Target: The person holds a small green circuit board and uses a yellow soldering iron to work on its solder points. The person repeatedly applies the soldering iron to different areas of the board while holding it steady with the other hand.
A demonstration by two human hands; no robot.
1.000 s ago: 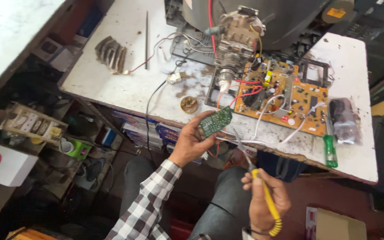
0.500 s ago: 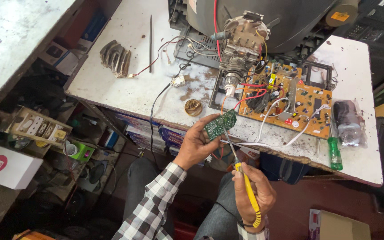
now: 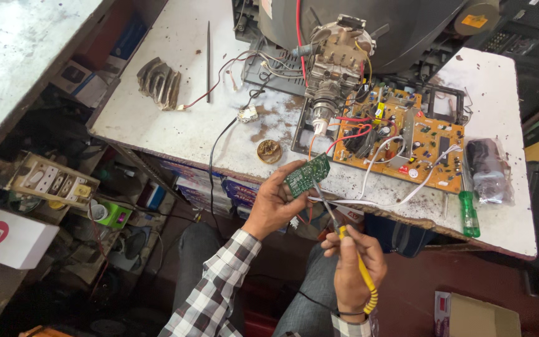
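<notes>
Between the two hands: one small green circuit board, one yellow-handled soldering iron; the iron's metal tip reaches up to the board's lower edge.

Left hand: closed on the small green circuit board, fingers wrapped under it, thumb on its near edge; the board is held tilted, in the air, just off the front edge of the white worktable.

Right hand: closed around the soldering iron's yellow handle like a pen, below and to the right of the board; a coiled yellow cord runs down past the wrist.

Beyond the held board: one large orange circuit board on the table, with white wires trailing from it towards the small board.

Above that: one grey picture tube with its neck assembly pointing at the hands.

Right of the grip: one green-handled screwdriver and one dark part in a clear bag.

Just beyond the left hand: one small round tin.

Far left of the grip: one finned metal piece, one thin rod.

Risk, burn: the hot tip works close to the left fingertips; a small slip could touch skin.

Risk, wires: the white wires hang just beside the tip; contact could melt their insulation.

Risk, bridging: the board is unsupported in the air, so a wobble could smear solder across neighbouring pads.

Risk, tug: the trailing wires could pull on the board if the hand shifts away.
</notes>
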